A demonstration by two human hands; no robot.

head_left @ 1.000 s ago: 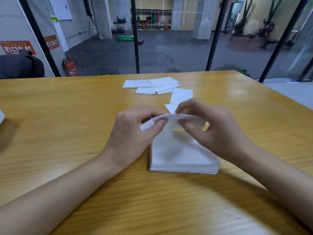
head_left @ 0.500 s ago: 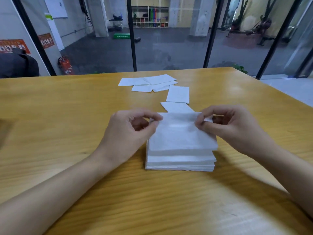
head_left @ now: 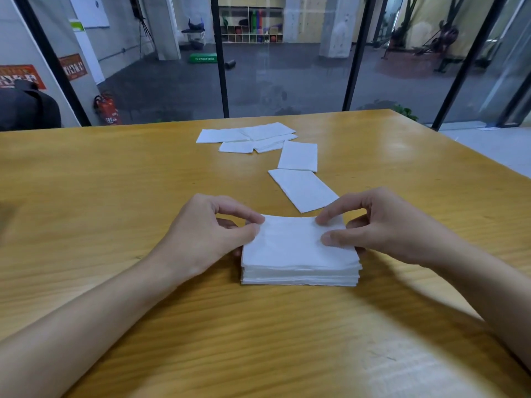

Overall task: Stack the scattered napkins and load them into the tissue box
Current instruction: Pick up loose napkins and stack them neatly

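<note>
Two-handed, pinched the top napkin [head_left: 290, 242] on the stack [head_left: 300, 275] at the middle of the table [head_left: 115, 182]: with the left hand [head_left: 207, 234] at its far left corner, with the right hand [head_left: 393, 225] at its far right. Saw loose napkins [head_left: 304, 189] lying beyond, apart.

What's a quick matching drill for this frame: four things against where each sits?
1. napkin stack
2. nearest loose napkin
3. far napkin cluster
4. fire extinguisher

A. on the floor beyond the table, left
B. held between left hand and right hand
C. near the table's far edge
D. flat, just beyond the stack

Pairs: 1-B, 2-D, 3-C, 4-A
</note>
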